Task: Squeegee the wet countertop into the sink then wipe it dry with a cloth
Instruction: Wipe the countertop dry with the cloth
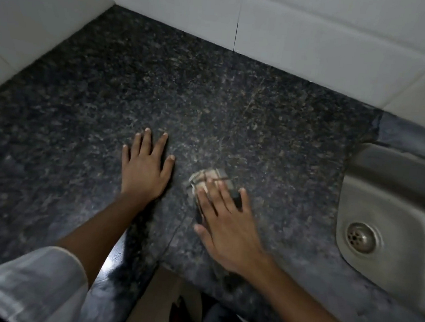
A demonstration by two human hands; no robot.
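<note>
A dark speckled granite countertop (237, 98) fills the view. My left hand (145, 169) lies flat on it with fingers spread and holds nothing. My right hand (224, 221) presses with straight fingers on a small checked cloth (207, 177) bunched on the counter, right of my left hand; the hand is motion-blurred. The steel sink (392, 202) is set into the counter at the right, with its drain (361, 238) visible. No squeegee is in view.
White tiled walls (294, 34) meet in a corner at the back left of the counter. The counter's front edge runs along the bottom, with floor and my foot (180, 312) below it. A dark fitting shows at the far right edge.
</note>
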